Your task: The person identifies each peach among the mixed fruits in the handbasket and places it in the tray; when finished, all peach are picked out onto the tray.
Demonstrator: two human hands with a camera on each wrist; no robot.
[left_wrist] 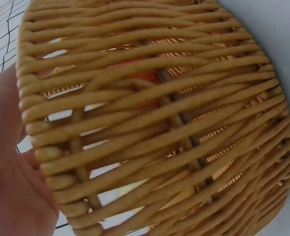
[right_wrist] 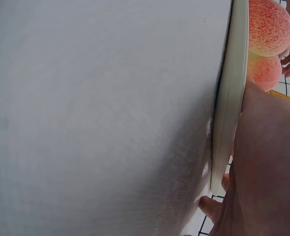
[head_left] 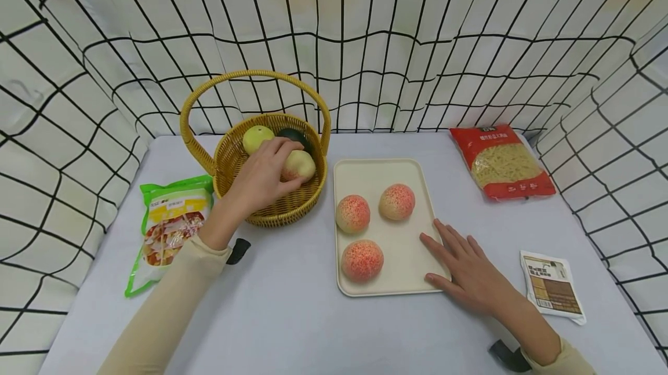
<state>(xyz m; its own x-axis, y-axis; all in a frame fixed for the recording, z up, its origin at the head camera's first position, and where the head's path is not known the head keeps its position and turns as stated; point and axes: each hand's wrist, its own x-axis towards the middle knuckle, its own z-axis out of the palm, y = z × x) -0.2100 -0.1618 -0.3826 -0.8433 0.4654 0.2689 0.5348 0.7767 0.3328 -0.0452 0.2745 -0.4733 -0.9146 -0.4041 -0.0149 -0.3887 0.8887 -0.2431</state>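
Note:
In the head view my left hand (head_left: 265,173) reaches into a yellow wicker basket (head_left: 284,213) and grips a pale peach (head_left: 300,166), thumb on the near side and fingers over the far side. A yellow-green round fruit (head_left: 257,138) and a dark green one (head_left: 293,136), partly hidden, lie beside it. My right hand (head_left: 467,268) rests with spread fingers on the right edge of a cream tray (head_left: 402,259). On that tray sit three pink-speckled peaches (head_left: 362,260). The left wrist view is mostly filled by the basket's woven side (left_wrist: 159,118), which hides the fingertips.
Left of the basket lies a green-edged food bag (head_left: 174,227). A red pasta bag (head_left: 503,160) is at the back right, and a small white-and-brown packet (head_left: 553,285) lies right of my right hand. Black wire mesh (head_left: 341,44) over white cloth encloses the table (head_left: 292,323).

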